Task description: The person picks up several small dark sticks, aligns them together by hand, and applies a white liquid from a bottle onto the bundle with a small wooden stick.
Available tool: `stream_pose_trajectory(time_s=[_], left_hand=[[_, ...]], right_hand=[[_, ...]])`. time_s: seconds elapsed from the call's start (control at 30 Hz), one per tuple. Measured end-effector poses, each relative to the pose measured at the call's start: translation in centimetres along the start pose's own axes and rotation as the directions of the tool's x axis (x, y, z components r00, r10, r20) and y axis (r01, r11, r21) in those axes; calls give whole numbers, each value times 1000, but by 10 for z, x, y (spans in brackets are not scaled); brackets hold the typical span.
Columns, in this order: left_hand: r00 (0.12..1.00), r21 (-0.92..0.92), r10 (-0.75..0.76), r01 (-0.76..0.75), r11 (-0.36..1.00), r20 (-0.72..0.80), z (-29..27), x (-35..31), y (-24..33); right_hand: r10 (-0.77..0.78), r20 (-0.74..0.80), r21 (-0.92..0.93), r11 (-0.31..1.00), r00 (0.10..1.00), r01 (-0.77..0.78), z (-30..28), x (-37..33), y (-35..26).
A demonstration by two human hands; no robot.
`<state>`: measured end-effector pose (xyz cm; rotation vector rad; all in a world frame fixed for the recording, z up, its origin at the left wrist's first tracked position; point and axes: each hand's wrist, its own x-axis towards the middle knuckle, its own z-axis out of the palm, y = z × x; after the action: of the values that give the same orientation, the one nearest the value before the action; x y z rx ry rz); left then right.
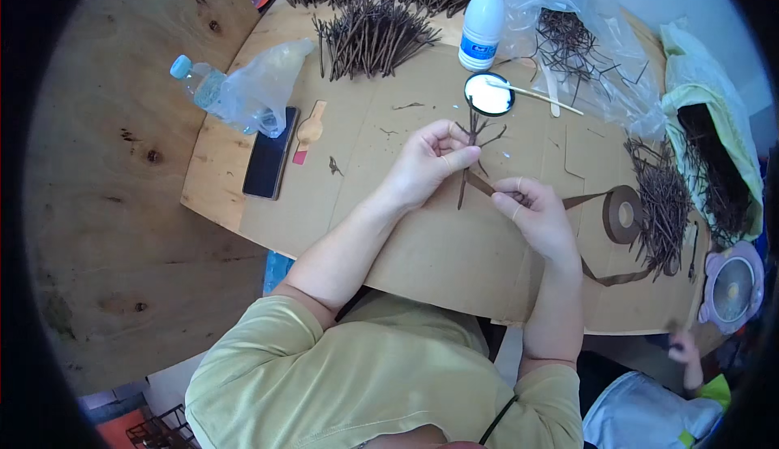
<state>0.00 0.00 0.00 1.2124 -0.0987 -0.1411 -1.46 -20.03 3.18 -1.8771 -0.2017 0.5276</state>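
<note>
My left hand [432, 161] pinches a brown artificial twig [461, 193] whose thin branches fan out above the fingers. A little to the right, my right hand [531, 212] grips a brown tape strip [479, 183] that reaches the twig's stem. Behind the right hand, more of the tape runs toward a brown tape roll [624, 214]. Just beyond the twig stands a round dish of white paste [489, 94] with a thin stick [540, 97] resting in it.
Bundled twigs [373, 39] lie at the back, loose twigs [661, 197] at the right. A white bottle [482, 27], a plastic bottle [203, 84], a phone [270, 157] and a small fan [731, 288] stand around the cardboard [438, 258]. Another person's hand [686, 347] shows at lower right.
</note>
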Motion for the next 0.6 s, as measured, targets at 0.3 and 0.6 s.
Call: stream_pose_trajectory(time_s=[0.3, 0.6], left_hand=[[960, 60, 159, -149, 987, -232, -8, -3, 20], [920, 187, 264, -216, 958, -290, -11, -13, 34]], right_hand=[[-509, -271, -536, 785, 817, 311, -8, 1, 0], [-628, -346, -477, 757, 697, 446, -10, 12, -16]])
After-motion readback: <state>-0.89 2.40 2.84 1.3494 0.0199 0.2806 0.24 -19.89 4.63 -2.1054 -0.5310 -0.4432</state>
